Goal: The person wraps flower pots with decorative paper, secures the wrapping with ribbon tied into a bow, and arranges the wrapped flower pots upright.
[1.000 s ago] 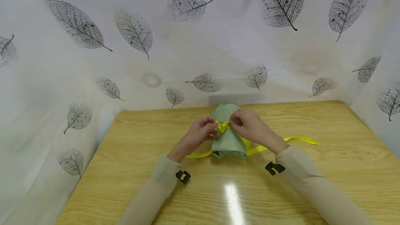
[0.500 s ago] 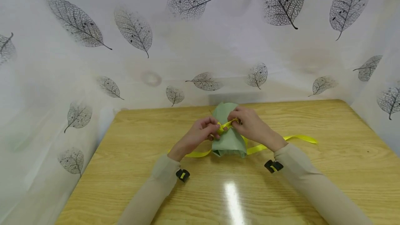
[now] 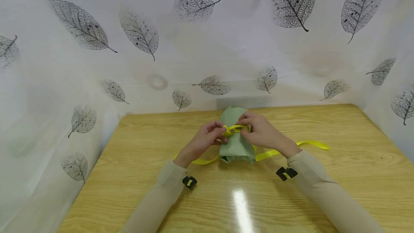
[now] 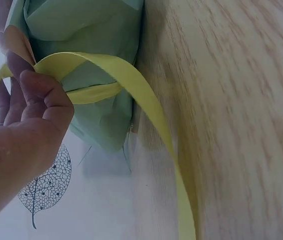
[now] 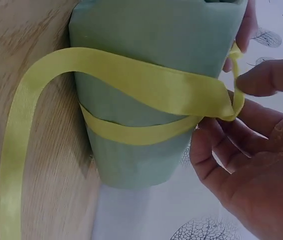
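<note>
A pale green wrapped bundle [image 3: 237, 151] lies near the table's far edge, with a yellow ribbon [image 3: 268, 154] around its middle. My left hand [image 3: 207, 136] pinches the ribbon at the crossing on top of the bundle. Opposite it, my right hand [image 3: 261, 128] holds a loop of the same ribbon between thumb and fingers. From the right wrist view, the ribbon [image 5: 141, 85] runs across the bundle's side and bends over at the right fingertips [image 5: 255, 82]. In the left wrist view, another length of ribbon [image 4: 154, 107] hangs from the left hand down to the table.
The wooden table [image 3: 145, 136] extends on both sides of the bundle. Behind it rises a white backdrop [image 3: 200, 53] printed with dark leaves. A loose ribbon tail curves over the table to the right. Small black devices [image 3: 286, 173] sit at both wrists.
The right hand first draws the ribbon up and right from the crossing, then shifts slightly right with its fingers spread wider at the loop. The left hand and bundle stay nearly in place.
</note>
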